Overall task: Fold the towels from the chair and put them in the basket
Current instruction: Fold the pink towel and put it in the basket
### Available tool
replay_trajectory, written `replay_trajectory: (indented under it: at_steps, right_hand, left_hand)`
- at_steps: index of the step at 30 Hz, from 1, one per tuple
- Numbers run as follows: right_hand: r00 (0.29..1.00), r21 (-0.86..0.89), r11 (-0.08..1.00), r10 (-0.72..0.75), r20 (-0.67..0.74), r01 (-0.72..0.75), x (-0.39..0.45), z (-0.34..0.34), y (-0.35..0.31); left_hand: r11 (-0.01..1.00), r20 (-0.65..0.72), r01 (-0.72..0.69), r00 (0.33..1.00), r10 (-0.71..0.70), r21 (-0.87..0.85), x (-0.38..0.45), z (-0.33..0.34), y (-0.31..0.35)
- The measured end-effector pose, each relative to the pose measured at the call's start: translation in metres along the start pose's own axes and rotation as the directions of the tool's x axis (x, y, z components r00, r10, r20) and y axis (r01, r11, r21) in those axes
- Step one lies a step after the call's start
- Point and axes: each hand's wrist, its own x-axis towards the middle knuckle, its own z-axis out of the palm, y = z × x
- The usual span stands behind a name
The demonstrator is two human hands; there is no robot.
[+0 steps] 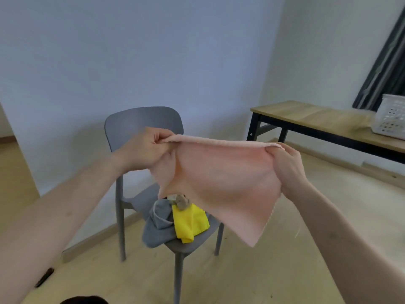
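You have the pink towel (pixel 221 183) up in the air, stretched between both hands. Your left hand (pixel 145 148) pinches one top corner with fingers curled tight on the cloth; your right hand (pixel 285 165) has its grip clamped on the other top corner, thumb over the hem. The top edge runs taut from one grip to the other, and the rest hangs slack below, its low corner drooping under your right grip.

This looks like the opening of a fold: the towel is spread out and not yet doubled. Below your left grip, on the seat of the grey chair (pixel 142 121), a grey towel (pixel 157 229), a yellow towel (pixel 190 222) and a small brown one (pixel 183 201) lie bunched and still wait their turn.

Next, I judge, you bring the two grips together so corner meets corner, keeping the hem even. The white basket (pixel 391 116) stands on the counter (pixel 306 115), well off beyond your right grip, so the folded towel must travel that way.
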Motion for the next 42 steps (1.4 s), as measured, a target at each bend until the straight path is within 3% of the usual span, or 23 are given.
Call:
replay_trajectory:
  at_steps: [7,15,17,19,22,26,30,38,42]
  right_hand:
    - [0.998,-0.037,0.998,0.06,0.029,-0.058,0.007,-0.009,-0.017]
    - [0.995,-0.262,0.963,0.077,0.065,-0.057,0.04,0.014,0.005]
    - [0.999,-0.249,0.968,0.0,0.037,0.009,0.054,0.017,-0.005]
    - [0.993,-0.189,0.976,-0.115,-0.035,0.106,0.064,0.019,-0.025]
    - [0.957,-0.111,0.962,-0.263,-0.124,0.25,0.062,0.016,-0.052]
    - [0.952,-0.054,0.966,-0.257,-0.164,0.252,0.039,0.009,-0.044]
    - [0.988,-0.066,0.989,-0.134,-0.079,0.129,-0.003,0.013,0.007]
    - [0.979,-0.181,0.968,0.189,0.075,-0.173,-0.036,0.024,0.125]
    - [0.948,-0.223,0.937,0.3,0.11,-0.271,-0.018,0.032,0.157]
  left_hand:
    - [0.997,0.034,0.069,0.997,-0.069,0.02,0.015,-0.013,0.007]
    - [0.949,-0.033,0.093,0.996,-0.087,0.3,0.051,0.004,-0.01]
    - [0.968,-0.171,0.068,0.985,-0.026,0.242,0.066,-0.006,-0.001]
    - [0.98,-0.356,-0.004,0.931,0.077,0.199,0.073,-0.022,0.016]
    - [0.983,-0.439,-0.124,0.882,0.173,0.138,0.068,-0.042,0.037]
    - [0.995,-0.314,-0.102,0.944,0.099,0.007,0.046,-0.041,0.033]
    - [0.998,-0.164,-0.032,0.986,0.024,-0.045,0.015,-0.008,0.003]
    - [0.975,0.073,0.22,0.973,-0.22,-0.004,-0.034,0.085,-0.092]
    - [0.957,0.106,0.29,0.952,-0.288,-0.005,-0.036,0.111,-0.131]
